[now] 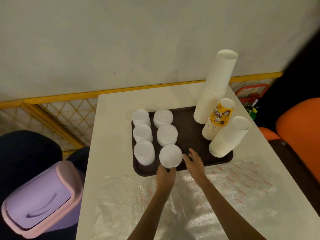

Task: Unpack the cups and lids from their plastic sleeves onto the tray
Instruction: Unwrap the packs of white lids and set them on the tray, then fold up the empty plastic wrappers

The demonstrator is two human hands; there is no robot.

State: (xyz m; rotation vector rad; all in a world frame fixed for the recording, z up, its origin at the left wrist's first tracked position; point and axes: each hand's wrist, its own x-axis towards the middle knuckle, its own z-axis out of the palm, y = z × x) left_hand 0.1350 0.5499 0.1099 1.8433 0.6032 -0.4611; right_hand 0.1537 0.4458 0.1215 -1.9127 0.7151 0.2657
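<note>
Near white plastic lid stack [170,157] stands at front of dark brown tray [190,135], left hand [166,174] fingers clamped on its base; right hand [194,161] fingers apart beside it. Advise steadying both sides and seating it square before release.

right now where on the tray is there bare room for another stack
The tray is bare down its middle, between the lid stacks and the cup stacks, though the right hand hovers at its near end. The table is bare left of the tray. Plastic sleeves cover its near end.
</note>
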